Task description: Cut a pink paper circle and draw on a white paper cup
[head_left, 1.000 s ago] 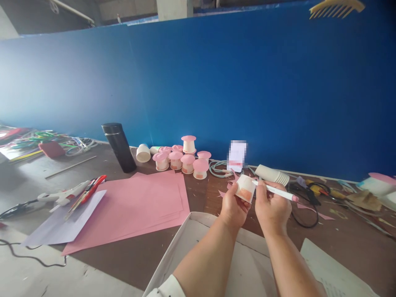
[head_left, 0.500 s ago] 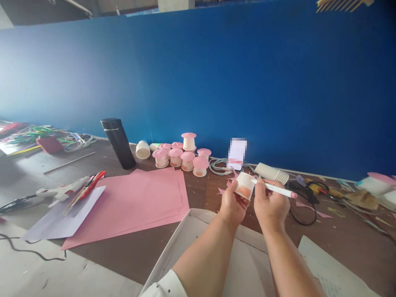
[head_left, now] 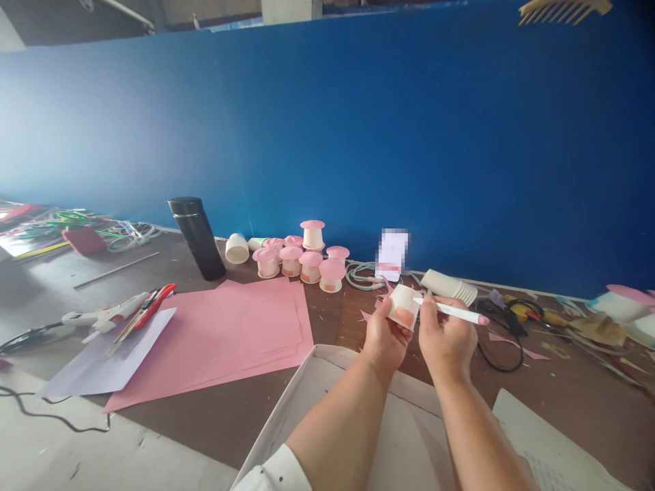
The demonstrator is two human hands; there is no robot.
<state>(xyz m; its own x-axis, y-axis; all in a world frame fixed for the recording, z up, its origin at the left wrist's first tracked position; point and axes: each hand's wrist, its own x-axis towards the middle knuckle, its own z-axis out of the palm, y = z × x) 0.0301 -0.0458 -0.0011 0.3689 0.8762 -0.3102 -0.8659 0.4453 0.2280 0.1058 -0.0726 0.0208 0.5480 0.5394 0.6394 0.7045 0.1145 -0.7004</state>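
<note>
My left hand (head_left: 385,335) is closed around a white paper cup (head_left: 406,303), held upside down above the table, with an orange-pink patch on its side. My right hand (head_left: 447,337) grips a white marker (head_left: 455,312) with a pink end. The marker's tip is at the cup's upper right side; I cannot tell whether it touches. Several upturned paper cups with pink paper tops (head_left: 310,266) stand in a cluster by the blue partition. Behind my right hand a stack of white paper cups (head_left: 449,286) lies on its side.
Below my forearms is a white box lid (head_left: 286,402). Pink paper sheets (head_left: 230,334) lie left of it, with a glue gun (head_left: 105,316) and a red utility knife (head_left: 153,307) nearby. A black flask (head_left: 197,239) and a phone (head_left: 392,254) stand by the blue partition (head_left: 327,123).
My right hand and the marker have moved slightly left, toward the cup. The left hand keeps the cup in nearly the same place.
</note>
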